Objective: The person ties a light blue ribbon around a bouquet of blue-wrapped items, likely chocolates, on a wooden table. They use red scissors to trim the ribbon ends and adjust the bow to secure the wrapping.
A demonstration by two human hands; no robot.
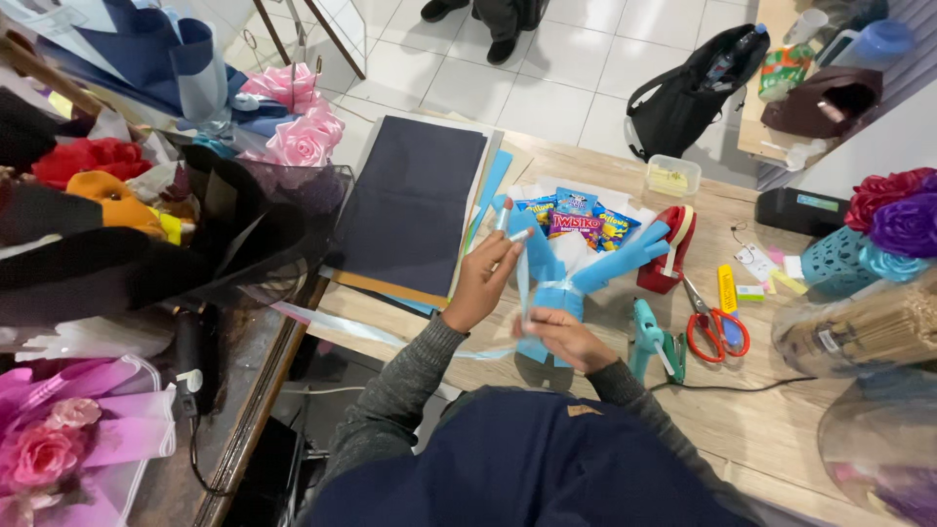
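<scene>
A snack bouquet (571,256) wrapped in blue paper lies on the wooden table (742,410), with several colourful snack packets fanned out at its top. My left hand (480,283) is raised beside the bouquet's left side and pinches a pale ribbon (521,275) that runs down to the wrap's waist. My right hand (566,338) grips the bouquet's narrow lower stem, where the ribbon is bound around it. Grey sleeves cover both arms.
A stack of dark and coloured paper sheets (410,205) lies left of the bouquet. Red-handled scissors (712,327), a teal glue gun (652,342) and a red tape dispenser (669,252) sit to the right. Flower bouquets crowd the left counter. A black bag (688,93) is on the floor.
</scene>
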